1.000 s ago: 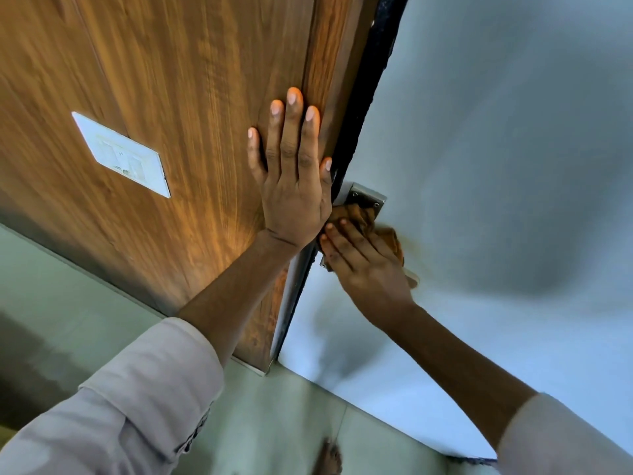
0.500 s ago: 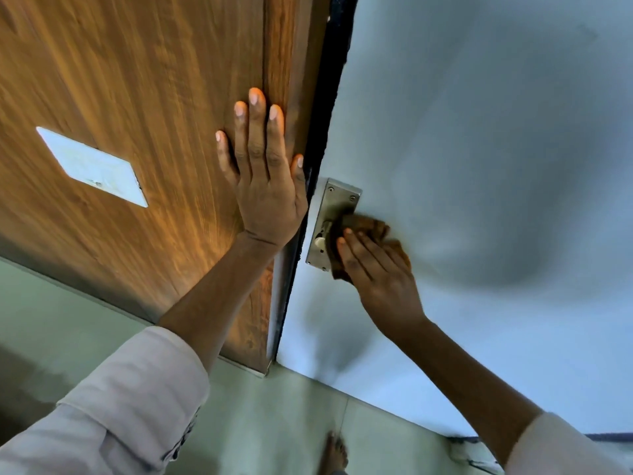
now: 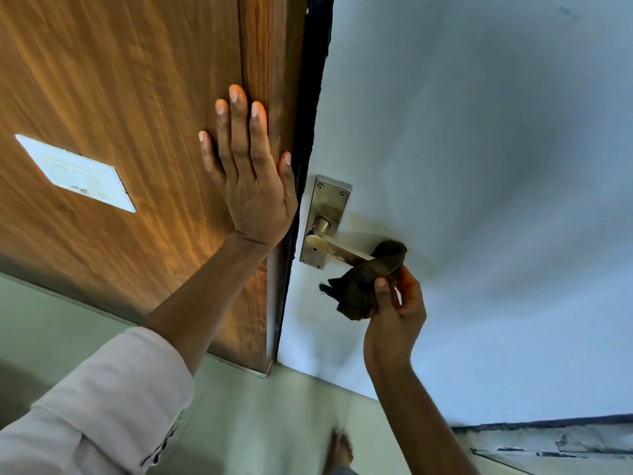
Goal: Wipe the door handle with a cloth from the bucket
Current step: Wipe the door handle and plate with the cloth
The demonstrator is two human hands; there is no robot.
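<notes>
While your left hand (image 3: 255,186) lies flat and released against the wooden panel (image 3: 120,97), your right hand (image 3: 394,313) has its grip clenched on the dark cloth (image 3: 363,286), wrapped around the free end of the door handle (image 3: 337,249). No bucket is in view, so fetching looks done. Wiping seems well underway; the lever near the backplate (image 3: 330,207) sits bare, perhaps needing another pass.
</notes>
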